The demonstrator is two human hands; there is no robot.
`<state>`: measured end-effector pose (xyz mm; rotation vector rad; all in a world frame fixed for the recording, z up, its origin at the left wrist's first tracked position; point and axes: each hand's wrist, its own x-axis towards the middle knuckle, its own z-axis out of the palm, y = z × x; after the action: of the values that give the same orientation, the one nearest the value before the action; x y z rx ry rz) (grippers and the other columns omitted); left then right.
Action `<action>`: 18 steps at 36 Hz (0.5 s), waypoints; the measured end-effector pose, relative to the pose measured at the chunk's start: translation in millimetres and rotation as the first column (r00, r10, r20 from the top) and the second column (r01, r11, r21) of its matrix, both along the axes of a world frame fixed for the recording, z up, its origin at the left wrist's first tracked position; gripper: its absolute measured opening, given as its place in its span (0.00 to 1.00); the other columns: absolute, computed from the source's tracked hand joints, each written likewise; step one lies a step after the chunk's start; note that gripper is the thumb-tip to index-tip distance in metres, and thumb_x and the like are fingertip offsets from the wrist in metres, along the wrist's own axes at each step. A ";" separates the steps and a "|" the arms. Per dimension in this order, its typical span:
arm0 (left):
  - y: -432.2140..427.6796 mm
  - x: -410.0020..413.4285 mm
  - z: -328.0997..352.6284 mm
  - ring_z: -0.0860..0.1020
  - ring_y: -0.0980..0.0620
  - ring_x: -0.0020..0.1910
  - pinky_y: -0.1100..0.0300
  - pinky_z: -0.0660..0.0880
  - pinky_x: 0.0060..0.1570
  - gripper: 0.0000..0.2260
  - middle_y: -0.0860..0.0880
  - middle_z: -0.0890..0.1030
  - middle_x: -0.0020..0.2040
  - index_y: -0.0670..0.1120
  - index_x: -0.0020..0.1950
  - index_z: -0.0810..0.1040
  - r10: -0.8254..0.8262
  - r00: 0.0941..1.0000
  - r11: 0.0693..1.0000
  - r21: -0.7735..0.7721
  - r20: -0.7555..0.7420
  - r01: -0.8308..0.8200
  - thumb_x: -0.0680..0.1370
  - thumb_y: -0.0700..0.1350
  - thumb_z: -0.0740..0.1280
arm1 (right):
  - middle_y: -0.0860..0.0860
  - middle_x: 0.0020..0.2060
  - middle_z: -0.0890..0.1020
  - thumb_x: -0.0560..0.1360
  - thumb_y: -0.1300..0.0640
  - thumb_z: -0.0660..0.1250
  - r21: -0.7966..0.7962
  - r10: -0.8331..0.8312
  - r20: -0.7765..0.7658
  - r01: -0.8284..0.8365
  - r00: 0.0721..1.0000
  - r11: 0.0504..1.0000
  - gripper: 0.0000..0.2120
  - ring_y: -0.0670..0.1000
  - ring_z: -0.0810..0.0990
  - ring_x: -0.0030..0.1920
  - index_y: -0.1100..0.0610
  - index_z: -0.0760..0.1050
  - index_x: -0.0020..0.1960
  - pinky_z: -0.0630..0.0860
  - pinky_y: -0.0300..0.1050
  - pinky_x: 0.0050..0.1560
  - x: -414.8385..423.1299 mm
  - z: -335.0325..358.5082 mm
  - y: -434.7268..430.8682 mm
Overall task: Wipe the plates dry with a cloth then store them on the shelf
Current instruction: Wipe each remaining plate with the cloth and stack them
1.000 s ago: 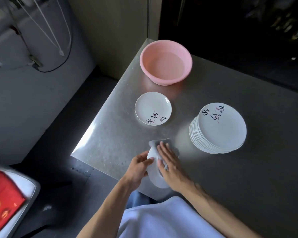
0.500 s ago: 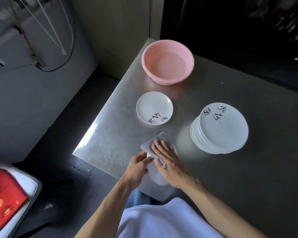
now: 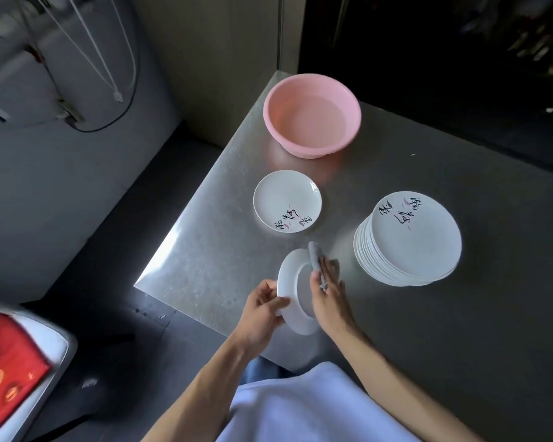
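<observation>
Plate [image 3: 292,293] tilts up over the bench [image 3: 460,330] edge. My left grip [image 3: 262,309] holds its rim, and my right grip [image 3: 329,301] pinches the cloth [image 3: 313,255] on it. I think this is the wiping step. Next I should turn it and dry the rest.

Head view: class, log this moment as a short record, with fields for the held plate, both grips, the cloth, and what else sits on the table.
held plate: tilted on edge over the table's near edge
left grip: holds the plate's near rim
right grip: pinches the cloth at the far rim
cloth: grey, bunched
single plate: flat, lettering up
stack: white plates, right of single plate
basin: pink, far corner
table: metal
</observation>
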<state>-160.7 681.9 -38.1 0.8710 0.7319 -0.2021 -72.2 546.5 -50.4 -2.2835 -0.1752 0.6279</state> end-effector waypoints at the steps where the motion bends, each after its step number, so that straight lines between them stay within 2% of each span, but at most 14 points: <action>1: -0.6 1.5 1.0 0.82 0.46 0.46 0.51 0.81 0.46 0.08 0.41 0.81 0.49 0.42 0.54 0.77 0.002 1.000 1.000 0.005 -0.015 -0.002 0.76 0.35 0.68 | 0.46 0.81 0.54 0.84 0.45 0.46 0.025 0.010 0.004 -0.010 1.000 1.000 0.27 0.44 0.49 0.80 0.52 0.54 0.81 0.46 0.45 0.78 -1.0 4.2 3.2; 2: -0.7 3.4 2.4 0.83 0.46 0.47 0.51 0.81 0.47 0.10 0.41 0.82 0.51 0.43 0.56 0.78 -0.011 1.000 1.000 0.012 -0.020 0.011 0.76 0.36 0.67 | 0.46 0.81 0.55 0.85 0.47 0.48 0.063 0.050 0.045 -0.053 0.998 0.997 0.26 0.43 0.50 0.80 0.52 0.55 0.81 0.47 0.45 0.79 -3.9 8.4 6.4; 4: 0.5 7.0 6.3 0.85 0.46 0.51 0.50 0.81 0.50 0.12 0.43 0.86 0.55 0.46 0.61 0.81 -0.076 0.997 0.995 0.058 -0.003 0.076 0.81 0.36 0.65 | 0.46 0.80 0.58 0.84 0.45 0.49 0.116 0.229 0.222 -0.259 0.948 0.959 0.26 0.45 0.51 0.80 0.52 0.58 0.80 0.49 0.47 0.80 -12.8 12.8 9.1; 6: 2.1 7.1 8.0 0.85 0.45 0.53 0.51 0.82 0.50 0.12 0.42 0.87 0.55 0.45 0.57 0.85 -0.122 0.992 0.986 0.116 0.017 0.120 0.82 0.33 0.64 | 0.47 0.79 0.61 0.85 0.44 0.48 0.069 0.428 0.354 -0.479 0.832 0.875 0.25 0.47 0.53 0.80 0.53 0.61 0.79 0.46 0.47 0.80 -21.1 9.4 6.9; 7: 3.1 6.1 7.8 0.85 0.44 0.54 0.50 0.82 0.50 0.12 0.40 0.86 0.55 0.45 0.55 0.86 -0.122 0.992 0.984 0.133 0.015 0.119 0.82 0.33 0.65 | 0.46 0.79 0.61 0.85 0.44 0.47 0.038 0.477 0.376 -0.528 0.794 0.848 0.26 0.48 0.53 0.80 0.54 0.62 0.79 0.45 0.48 0.80 -21.3 5.4 5.5; 9: 4.5 3.5 6.6 0.85 0.43 0.55 0.49 0.82 0.51 0.10 0.39 0.86 0.56 0.43 0.58 0.85 -0.127 0.992 0.982 0.142 0.011 0.125 0.83 0.36 0.65 | 0.46 0.79 0.60 0.85 0.42 0.46 -0.013 0.433 0.338 -0.456 0.836 0.890 0.28 0.48 0.51 0.81 0.54 0.62 0.79 0.45 0.50 0.80 -15.7 0.4 4.7; 11: 4.9 2.2 6.2 0.84 0.46 0.55 0.49 0.81 0.52 0.11 0.41 0.86 0.58 0.44 0.62 0.83 -0.129 0.992 0.983 0.130 0.003 0.128 0.84 0.38 0.64 | 0.48 0.80 0.58 0.81 0.40 0.44 -0.080 0.252 0.203 -0.241 0.946 0.967 0.32 0.49 0.50 0.81 0.55 0.58 0.80 0.48 0.52 0.79 -5.7 -6.0 6.3; 13: 4.7 1.5 8.0 0.84 0.47 0.55 0.49 0.81 0.53 0.11 0.42 0.86 0.59 0.45 0.64 0.83 -0.137 0.991 0.983 0.128 0.005 0.135 0.85 0.39 0.64 | 0.52 0.80 0.60 0.80 0.42 0.42 -0.103 0.104 0.128 -0.091 0.986 0.991 0.33 0.53 0.55 0.80 0.55 0.54 0.81 0.52 0.53 0.78 1.3 -6.4 7.0; 14: 4.5 1.4 8.7 0.84 0.47 0.56 0.48 0.81 0.53 0.11 0.42 0.85 0.59 0.45 0.64 0.83 -0.148 0.989 0.981 0.130 0.011 0.145 0.85 0.39 0.64 | 0.52 0.79 0.60 0.80 0.42 0.43 -0.080 0.089 0.112 -0.080 0.990 0.994 0.33 0.53 0.56 0.79 0.56 0.53 0.81 0.53 0.53 0.78 0.9 -5.3 6.1; 16: 4.5 2.0 9.4 0.84 0.46 0.56 0.47 0.81 0.54 0.11 0.41 0.85 0.59 0.44 0.64 0.83 -0.158 0.987 0.979 0.131 0.018 0.154 0.85 0.39 0.64 | 0.51 0.80 0.56 0.81 0.40 0.44 -0.031 0.178 0.115 -0.176 0.977 0.984 0.33 0.51 0.51 0.81 0.55 0.52 0.81 0.51 0.51 0.79 -8.3 1.7 5.2; 18: 5.9 1.2 7.0 0.84 0.43 0.56 0.44 0.82 0.56 0.10 0.39 0.85 0.59 0.42 0.63 0.82 -0.160 0.987 0.977 0.145 0.024 0.155 0.84 0.38 0.65 | 0.48 0.80 0.57 0.83 0.40 0.48 0.010 0.363 0.269 -0.380 0.892 0.925 0.31 0.49 0.49 0.81 0.55 0.55 0.80 0.51 0.49 0.80 -18.4 10.0 0.4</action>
<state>-159.5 687.8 -31.1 1.0682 0.6498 -0.2767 -90.6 546.9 -40.4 -2.2811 -0.7668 0.4950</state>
